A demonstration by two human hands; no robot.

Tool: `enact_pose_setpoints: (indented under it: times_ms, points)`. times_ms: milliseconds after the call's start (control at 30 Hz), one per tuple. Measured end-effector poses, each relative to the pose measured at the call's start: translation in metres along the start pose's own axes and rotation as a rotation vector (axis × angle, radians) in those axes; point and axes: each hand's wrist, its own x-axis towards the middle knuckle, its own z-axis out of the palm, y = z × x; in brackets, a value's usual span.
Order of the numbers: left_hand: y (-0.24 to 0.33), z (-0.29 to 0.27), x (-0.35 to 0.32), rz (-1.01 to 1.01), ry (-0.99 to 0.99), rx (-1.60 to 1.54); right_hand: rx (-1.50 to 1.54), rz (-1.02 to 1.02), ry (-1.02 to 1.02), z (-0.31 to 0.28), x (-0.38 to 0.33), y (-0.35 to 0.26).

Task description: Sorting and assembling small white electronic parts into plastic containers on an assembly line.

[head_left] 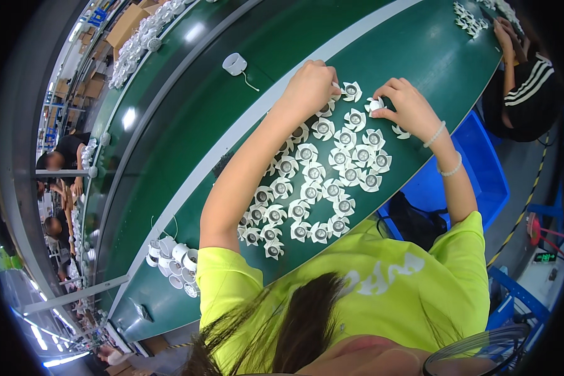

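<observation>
Many small white fan wheels point(323, 128) with curved blades lie spread over the green work surface point(282, 233) before me. Most show a round metallic-looking centre facing up. At the far end of this group, my left hand point(313, 84) is closed, with the white edge of a fan wheel showing at its fingertips; the rest is hidden by the hand. My right hand point(410, 108) pinches another fan wheel point(375, 105) between thumb and fingers, its plain white side showing. A loose fan wheel point(401, 131) lies just below that hand.
A white ring-shaped housing point(234, 64) with a wire lies on the belt beyond the pale divider. White cylindrical housings point(175, 266) cluster at left. A blue bin point(482, 169) stands at right. Another person's hands point(504, 34) work beside more white parts point(470, 22) at far right.
</observation>
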Motion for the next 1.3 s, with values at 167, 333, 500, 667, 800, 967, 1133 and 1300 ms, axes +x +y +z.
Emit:
enact_pose_setpoints:
  times_ms: [167,333,500,667,800,967,1133,1300]
  points:
    - [-0.002,0.008,0.006,0.107,0.166,-0.059,0.028,0.073,0.029,0.0,-0.008,-0.006]
    - [-0.012,0.02,-0.004,0.289,0.309,-0.069,-0.046,-0.018,0.102,0.004,-0.015,-0.006]
    - [-0.017,0.008,-0.024,0.305,0.214,-0.036,-0.01,-0.101,0.086,0.002,-0.022,-0.018]
    - [-0.036,0.014,-0.039,0.267,0.173,-0.033,-0.084,-0.124,0.065,0.012,-0.026,-0.04]
    - [-0.049,0.029,-0.057,0.25,0.196,-0.101,-0.211,-0.127,-0.018,0.027,-0.034,-0.06]
    - [-0.036,0.035,-0.106,0.212,0.076,-0.104,-0.203,-0.1,-0.06,0.041,-0.044,-0.086]
    - [-0.038,0.036,-0.141,0.212,0.186,0.017,-0.211,-0.099,0.013,0.044,-0.044,-0.107]
    - [-0.045,0.017,-0.181,0.152,0.211,0.166,-0.046,-0.286,-0.079,0.011,-0.067,-0.142]
